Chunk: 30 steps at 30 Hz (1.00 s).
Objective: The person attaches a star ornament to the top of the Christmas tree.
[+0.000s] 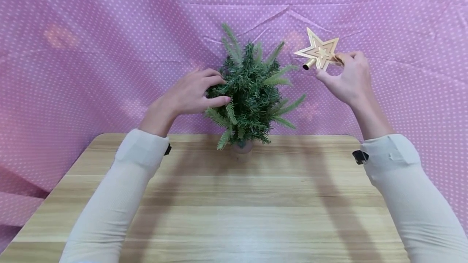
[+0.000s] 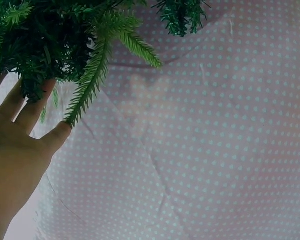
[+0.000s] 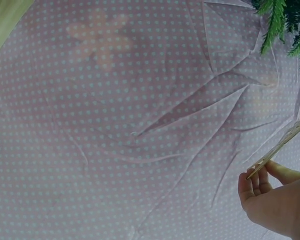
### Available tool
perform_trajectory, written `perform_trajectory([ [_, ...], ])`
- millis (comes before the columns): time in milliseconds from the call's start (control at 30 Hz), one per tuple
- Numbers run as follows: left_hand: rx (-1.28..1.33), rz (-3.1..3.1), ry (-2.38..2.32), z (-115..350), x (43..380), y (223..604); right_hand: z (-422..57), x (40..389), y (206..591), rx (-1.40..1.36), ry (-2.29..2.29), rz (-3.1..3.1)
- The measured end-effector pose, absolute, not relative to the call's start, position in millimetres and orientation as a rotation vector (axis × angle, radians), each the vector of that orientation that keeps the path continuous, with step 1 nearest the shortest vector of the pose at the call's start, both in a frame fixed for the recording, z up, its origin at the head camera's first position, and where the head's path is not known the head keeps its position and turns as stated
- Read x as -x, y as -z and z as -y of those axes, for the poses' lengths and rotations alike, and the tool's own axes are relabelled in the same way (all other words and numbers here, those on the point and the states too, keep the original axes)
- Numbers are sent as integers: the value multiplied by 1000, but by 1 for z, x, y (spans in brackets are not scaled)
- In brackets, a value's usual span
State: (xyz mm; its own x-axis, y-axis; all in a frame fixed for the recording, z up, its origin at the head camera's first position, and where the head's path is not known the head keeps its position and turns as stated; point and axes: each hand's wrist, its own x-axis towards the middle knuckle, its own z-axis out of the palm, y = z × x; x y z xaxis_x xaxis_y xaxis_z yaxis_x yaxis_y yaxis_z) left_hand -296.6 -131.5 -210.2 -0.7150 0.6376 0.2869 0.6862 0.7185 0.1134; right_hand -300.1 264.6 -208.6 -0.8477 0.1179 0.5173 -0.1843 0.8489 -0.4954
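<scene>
A small artificial Christmas tree (image 1: 252, 92) stands upright at the table's far edge, on a pale round base (image 1: 242, 149). My left hand (image 1: 191, 92) is at the tree's left side, its fingertips partly hidden among the needles. In the left wrist view the fingers of that hand (image 2: 17, 155) look spread and fairly straight, with the thumb tip at a light green sprig (image 2: 92, 82). Up to the right of the tree, my right hand (image 1: 352, 76) pinches a gold star tree topper (image 1: 319, 52) by one point. Edge-on, the star (image 3: 277, 147) appears thin in the right wrist view.
The light wooden table (image 1: 234, 202) spreads out in front of the tree. Behind it hangs a pink cloth (image 1: 109, 52) with white dots, creased in places. Black straps (image 1: 360, 157) show at both sleeve cuffs.
</scene>
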Motion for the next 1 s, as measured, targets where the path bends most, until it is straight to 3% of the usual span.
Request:
perform_trajectory([
  [1000, 1036, 2712, 315, 132, 297, 210, -232, 306, 195, -115, -759, 2388],
])
